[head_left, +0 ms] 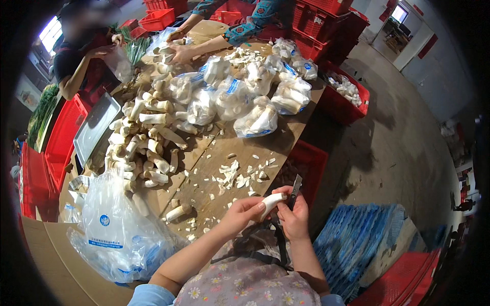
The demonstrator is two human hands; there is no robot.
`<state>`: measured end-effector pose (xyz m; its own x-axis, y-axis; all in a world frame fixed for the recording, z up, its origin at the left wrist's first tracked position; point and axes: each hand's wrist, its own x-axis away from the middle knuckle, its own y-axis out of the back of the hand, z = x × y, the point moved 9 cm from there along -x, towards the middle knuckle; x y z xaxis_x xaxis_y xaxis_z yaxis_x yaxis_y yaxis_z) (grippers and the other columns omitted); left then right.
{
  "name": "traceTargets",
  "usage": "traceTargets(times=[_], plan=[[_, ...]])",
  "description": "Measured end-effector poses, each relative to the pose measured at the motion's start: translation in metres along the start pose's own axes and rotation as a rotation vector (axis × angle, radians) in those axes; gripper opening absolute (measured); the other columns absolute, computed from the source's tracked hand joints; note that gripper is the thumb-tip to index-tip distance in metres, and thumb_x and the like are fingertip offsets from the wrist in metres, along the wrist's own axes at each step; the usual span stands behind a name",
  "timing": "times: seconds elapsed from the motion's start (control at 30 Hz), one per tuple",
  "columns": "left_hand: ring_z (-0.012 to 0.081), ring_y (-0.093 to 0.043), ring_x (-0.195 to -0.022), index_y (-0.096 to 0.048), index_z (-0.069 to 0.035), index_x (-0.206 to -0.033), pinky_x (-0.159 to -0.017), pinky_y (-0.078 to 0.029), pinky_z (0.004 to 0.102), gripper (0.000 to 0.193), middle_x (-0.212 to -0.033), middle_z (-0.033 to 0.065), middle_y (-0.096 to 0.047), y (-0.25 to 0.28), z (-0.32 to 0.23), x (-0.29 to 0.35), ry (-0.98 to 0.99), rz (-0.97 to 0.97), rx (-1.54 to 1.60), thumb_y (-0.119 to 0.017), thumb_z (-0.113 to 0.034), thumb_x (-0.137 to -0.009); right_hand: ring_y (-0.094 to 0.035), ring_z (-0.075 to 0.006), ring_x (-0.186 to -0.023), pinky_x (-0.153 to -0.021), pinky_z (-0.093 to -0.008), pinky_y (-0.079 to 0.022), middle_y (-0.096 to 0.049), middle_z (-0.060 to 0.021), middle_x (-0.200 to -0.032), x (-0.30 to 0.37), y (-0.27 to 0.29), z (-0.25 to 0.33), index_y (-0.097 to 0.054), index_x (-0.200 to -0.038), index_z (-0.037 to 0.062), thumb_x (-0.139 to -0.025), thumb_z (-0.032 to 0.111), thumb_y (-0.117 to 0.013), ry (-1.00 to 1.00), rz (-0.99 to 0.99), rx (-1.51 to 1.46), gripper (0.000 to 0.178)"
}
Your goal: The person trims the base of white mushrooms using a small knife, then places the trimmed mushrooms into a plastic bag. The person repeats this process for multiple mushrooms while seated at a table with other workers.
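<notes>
A pale king oyster mushroom (272, 203) is gripped in my left hand (239, 215), its brownish end pointing right. In my right hand (296, 218) is a utility knife (295, 192), blade up and away from me, close beside that brownish end. Both hands are over the near edge of the cardboard-covered table (224, 148). White mushroom trimmings (235, 177) lie scattered just beyond them. To the left, a large heap of king oyster mushrooms (148, 145) spreads across the table, and one loose mushroom (178, 212) lies nearer to me.
Clear plastic bags (109, 224) are bunched at the near left. Filled mushroom bags (256, 120) cover the far middle. A grey tray (94, 127) leans by the heap. Red crates (344, 97) stand right of the table. Two people work across it; one's hands (179, 51) handle mushrooms.
</notes>
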<state>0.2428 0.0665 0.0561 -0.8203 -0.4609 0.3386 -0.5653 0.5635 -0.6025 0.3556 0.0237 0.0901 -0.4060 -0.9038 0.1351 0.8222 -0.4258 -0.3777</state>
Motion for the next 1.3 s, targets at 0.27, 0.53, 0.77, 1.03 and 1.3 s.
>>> traceTargets(times=[0.27,0.53,0.77,1.03,1.3], plan=[[0.0087,-0.059,-0.088,-0.059,0.0,-0.106,-0.078,-0.047,0.0239,0.033,-0.095,0.0033,-0.064,0.01,-0.031,0.008,-0.317,-0.267,-0.212,-0.074,0.0,-0.076,-0.055,-0.0191,-0.11,-0.095,-0.0312,-0.043,-0.057,-0.0147,-0.122,0.003,-0.004,0.009,-0.049,-0.125,-0.0025,-0.079,0.013,-0.075,0.008,0.072,-0.002,0.055],[0.0139,-0.059,-0.09,-0.059,-0.002,-0.104,-0.08,-0.048,0.0276,0.043,-0.095,0.0044,-0.062,-0.001,-0.034,0.013,-0.382,-0.296,-0.448,-0.08,-0.005,-0.067,-0.059,-0.0195,-0.102,-0.091,-0.0331,-0.046,-0.062,-0.0151,-0.109,0.005,0.003,0.006,-0.054,-0.112,-0.0009,-0.081,-0.002,-0.065,-0.016,-0.002,0.021,0.033],[0.0191,-0.049,-0.115,-0.039,-0.007,-0.132,-0.097,-0.04,0.0336,0.085,-0.123,0.0079,-0.046,-0.01,-0.056,0.019,-0.474,-0.145,-0.323,-0.087,-0.014,-0.062,-0.058,-0.0207,-0.091,-0.085,-0.0338,-0.048,-0.059,-0.0114,-0.1,0.008,0.019,0.019,-0.052,-0.102,0.0062,-0.077,-0.009,-0.061,0.104,0.168,-0.504,0.031],[0.0169,-0.056,-0.102,-0.06,-0.004,-0.107,-0.086,-0.047,0.0302,0.036,-0.116,0.0086,-0.056,-0.019,-0.068,0.027,-0.624,-0.16,-0.381,-0.069,0.005,-0.073,-0.058,-0.0207,-0.1,-0.08,-0.0273,-0.049,-0.044,-0.0244,-0.135,0.005,0.021,0.019,-0.048,-0.121,0.0084,-0.073,0.002,-0.075,0.001,0.2,-0.568,0.055],[0.0225,-0.06,-0.091,-0.062,-0.004,-0.099,-0.078,-0.048,0.0328,0.031,-0.1,0.0101,-0.061,-0.044,-0.087,0.037,-0.748,-0.222,-0.817,-0.074,0.0,-0.07,-0.059,-0.015,-0.092,-0.062,-0.0188,-0.048,-0.057,-0.0148,-0.122,0.006,0.044,-0.019,-0.055,-0.11,0.015,-0.078,-0.006,-0.067,-0.114,-0.052,-0.406,0.04]])
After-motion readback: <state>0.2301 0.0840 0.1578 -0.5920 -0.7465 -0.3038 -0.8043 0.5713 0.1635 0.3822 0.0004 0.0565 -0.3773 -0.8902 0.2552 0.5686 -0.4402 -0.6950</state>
